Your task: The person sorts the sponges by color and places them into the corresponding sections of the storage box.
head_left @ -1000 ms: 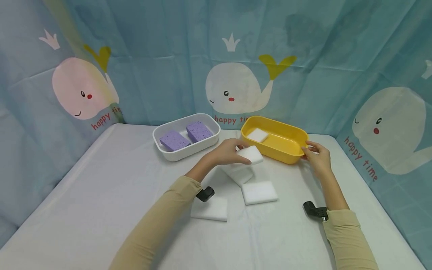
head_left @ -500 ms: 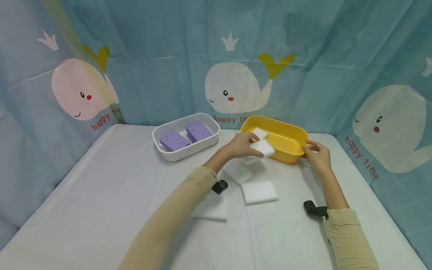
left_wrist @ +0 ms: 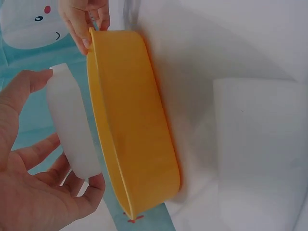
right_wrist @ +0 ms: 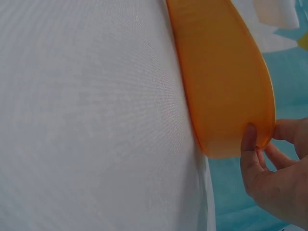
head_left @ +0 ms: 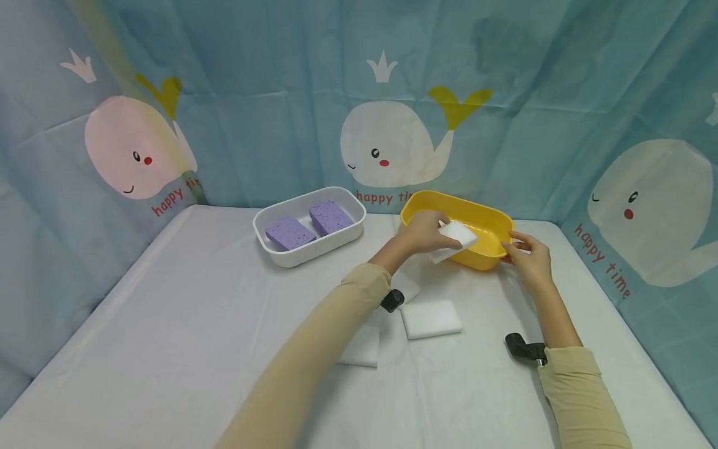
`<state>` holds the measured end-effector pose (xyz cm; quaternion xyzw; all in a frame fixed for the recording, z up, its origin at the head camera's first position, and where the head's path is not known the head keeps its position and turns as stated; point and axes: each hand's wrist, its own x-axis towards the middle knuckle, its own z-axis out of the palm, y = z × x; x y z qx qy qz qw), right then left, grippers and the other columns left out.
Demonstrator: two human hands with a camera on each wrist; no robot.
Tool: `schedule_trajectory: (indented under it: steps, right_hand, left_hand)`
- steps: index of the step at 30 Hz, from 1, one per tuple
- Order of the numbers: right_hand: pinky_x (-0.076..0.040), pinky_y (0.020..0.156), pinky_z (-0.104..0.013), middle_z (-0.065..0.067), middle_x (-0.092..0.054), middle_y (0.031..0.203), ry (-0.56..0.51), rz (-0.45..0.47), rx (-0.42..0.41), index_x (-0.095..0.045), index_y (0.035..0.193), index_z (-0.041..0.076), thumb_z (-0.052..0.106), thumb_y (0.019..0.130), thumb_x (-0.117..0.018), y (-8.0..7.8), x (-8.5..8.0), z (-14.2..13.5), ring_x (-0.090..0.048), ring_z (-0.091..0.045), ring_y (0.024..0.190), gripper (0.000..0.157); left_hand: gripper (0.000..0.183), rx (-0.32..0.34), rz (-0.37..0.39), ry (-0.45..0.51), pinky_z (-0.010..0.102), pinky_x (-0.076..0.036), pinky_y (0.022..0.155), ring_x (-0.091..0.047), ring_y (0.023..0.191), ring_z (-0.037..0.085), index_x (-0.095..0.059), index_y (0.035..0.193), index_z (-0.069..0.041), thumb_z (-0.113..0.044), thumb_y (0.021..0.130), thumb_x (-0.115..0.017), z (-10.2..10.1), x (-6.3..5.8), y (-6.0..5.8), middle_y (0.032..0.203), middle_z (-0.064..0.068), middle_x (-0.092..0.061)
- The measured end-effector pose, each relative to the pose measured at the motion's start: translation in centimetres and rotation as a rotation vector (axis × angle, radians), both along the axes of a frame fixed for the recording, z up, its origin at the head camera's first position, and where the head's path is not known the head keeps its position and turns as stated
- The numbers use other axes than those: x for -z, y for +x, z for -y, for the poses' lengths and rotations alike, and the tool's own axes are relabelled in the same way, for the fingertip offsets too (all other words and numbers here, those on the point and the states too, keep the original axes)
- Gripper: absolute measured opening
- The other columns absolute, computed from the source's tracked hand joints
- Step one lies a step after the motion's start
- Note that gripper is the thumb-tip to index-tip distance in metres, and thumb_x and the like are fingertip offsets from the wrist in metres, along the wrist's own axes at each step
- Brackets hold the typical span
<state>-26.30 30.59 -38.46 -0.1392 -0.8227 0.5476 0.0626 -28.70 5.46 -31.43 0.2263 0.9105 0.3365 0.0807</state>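
Clearly, the white block (head_left: 459, 233), sponge-like to judge by its look, is in the air right of centre in the head view, above the near side of the yellow tub (head_left: 478, 262). It is probably very light and somewhat soft, with a dry, grippy surface; a hard squeeze might dent it or crumble an edge, so a gentle hold on two opposite edges should be enough. The left hand (head_left: 424, 232) has it that way: in the left wrist view, the thumb presses the upper end while the fingers curl round the lower one, close to the tub's rim; whether block and rim touch I cannot tell. At the tub's right end, the right hand (head_left: 530, 262) pinches the rim, thumb outside; the hands are apart. The tub looks like thin, smooth, fairly stiff plastic, best steadied by that rim. Below centre, three more white pads (head_left: 430, 319) lie on the white cloth (head_left: 168, 324), two partly hidden by the left arm. Left of centre, a white tray (head_left: 316, 251) holds two purple sponges (head_left: 290, 233), and a blue curtain (head_left: 252, 143) with whale prints fills the upper frame.
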Motion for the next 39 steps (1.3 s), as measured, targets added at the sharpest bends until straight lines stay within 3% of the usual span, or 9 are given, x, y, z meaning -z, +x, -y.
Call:
schedule_trajectory:
  steps: [6, 10, 14, 16, 19, 26, 32, 35, 39]
  right_hand:
    - [-0.061, 0.086, -0.019, -0.008, -0.047, 0.123, -0.005, 0.006, 0.004, -0.041, 0.160, 0.000, 0.020, 0.110, -0.057, -0.1, 0.0, -0.1, -0.059, 0.002, 0.080, 0.056]
    - [-0.061, 0.086, -0.018, -0.008, -0.047, 0.124, -0.009, 0.011, 0.010, -0.041, 0.160, 0.001, 0.021, 0.110, -0.058, -0.1, 0.0, 0.0, -0.059, 0.002, 0.080, 0.057]
    - [-0.061, 0.086, -0.017, -0.008, -0.047, 0.125, -0.021, 0.018, 0.012, -0.042, 0.160, 0.001, 0.021, 0.110, -0.058, -0.2, 0.0, 0.1, -0.060, 0.002, 0.080, 0.057]
    - [-0.061, 0.086, -0.018, -0.008, -0.047, 0.124, -0.022, 0.016, 0.013, -0.042, 0.160, 0.000, 0.020, 0.110, -0.058, -0.1, 0.0, 0.1, -0.060, 0.002, 0.080, 0.056]
    - [-0.061, 0.086, -0.017, -0.006, -0.047, 0.123, -0.014, 0.021, 0.014, -0.042, 0.160, 0.001, 0.020, 0.110, -0.058, -0.1, -0.1, 0.2, -0.060, 0.002, 0.080, 0.056]
    - [-0.061, 0.083, -0.016, -0.006, -0.048, 0.122, -0.007, 0.022, 0.012, -0.042, 0.160, 0.001, 0.021, 0.110, -0.058, -0.2, 0.0, 0.0, -0.060, 0.004, 0.077, 0.057]
    - [-0.062, 0.081, -0.017, -0.007, -0.048, 0.122, -0.007, 0.004, 0.010, -0.042, 0.159, -0.001, 0.020, 0.110, -0.058, -0.2, 0.0, -0.1, -0.060, 0.004, 0.076, 0.056]
    - [-0.062, 0.081, -0.017, -0.007, -0.047, 0.122, -0.005, -0.001, 0.005, -0.042, 0.159, -0.001, 0.020, 0.110, -0.058, -0.1, 0.0, -0.2, -0.059, 0.004, 0.077, 0.056]
    - [-0.061, 0.082, -0.017, -0.006, -0.047, 0.122, -0.003, 0.003, 0.004, -0.042, 0.159, -0.002, 0.021, 0.110, -0.058, -0.1, 0.0, -0.1, -0.059, 0.003, 0.078, 0.056]
  left_hand:
    - [0.062, -0.057, -0.015, -0.029, 0.025, -0.056, 0.097, -0.063, 0.117, 0.019, -0.062, 0.142, -0.003, -0.038, 0.094, -0.080, -1.7, -0.1, -0.5, 0.139, 0.009, -0.067]
    - [0.052, -0.112, -0.018, -0.033, 0.020, -0.054, 0.081, -0.062, 0.096, 0.014, -0.067, 0.129, -0.005, -0.040, 0.094, -0.081, -2.8, 0.0, -0.8, 0.115, 0.003, -0.069]
    - [0.039, -0.169, -0.011, -0.053, 0.018, -0.038, 0.057, -0.044, 0.067, 0.010, -0.062, 0.095, -0.009, -0.043, 0.094, -0.081, -4.1, 0.3, -1.5, 0.079, -0.003, -0.047]
    - [0.044, -0.194, -0.004, -0.072, 0.019, -0.033, 0.052, -0.038, 0.061, 0.010, -0.054, 0.084, -0.011, -0.045, 0.093, -0.081, -4.7, 0.3, -1.8, 0.072, -0.003, -0.037]
    - [0.046, -0.224, -0.006, -0.096, 0.019, -0.032, 0.048, -0.036, 0.057, 0.009, -0.052, 0.079, -0.014, -0.046, 0.093, -0.081, -5.6, 0.4, -2.3, 0.068, -0.003, -0.034]
    - [0.038, -0.301, -0.032, -0.145, 0.021, -0.040, 0.049, -0.049, 0.067, 0.010, -0.068, 0.096, -0.015, -0.051, 0.094, -0.079, -7.3, 0.7, -3.0, 0.077, -0.004, -0.051]
    - [0.042, -0.313, -0.076, -0.209, 0.020, -0.048, 0.053, -0.057, 0.074, 0.010, -0.071, 0.109, -0.015, -0.054, 0.095, -0.076, -8.6, 0.4, -3.0, 0.092, -0.004, -0.067]
    - [0.048, -0.321, -0.103, -0.224, 0.020, -0.055, 0.063, -0.062, 0.083, 0.010, -0.072, 0.118, -0.014, -0.056, 0.096, -0.074, -9.0, 0.4, -2.9, 0.103, -0.003, -0.070]
    - [0.056, -0.330, -0.127, -0.229, 0.022, -0.060, 0.086, -0.064, 0.105, 0.011, -0.069, 0.130, -0.013, -0.057, 0.096, -0.072, -9.4, 0.6, -2.8, 0.121, -0.002, -0.067]
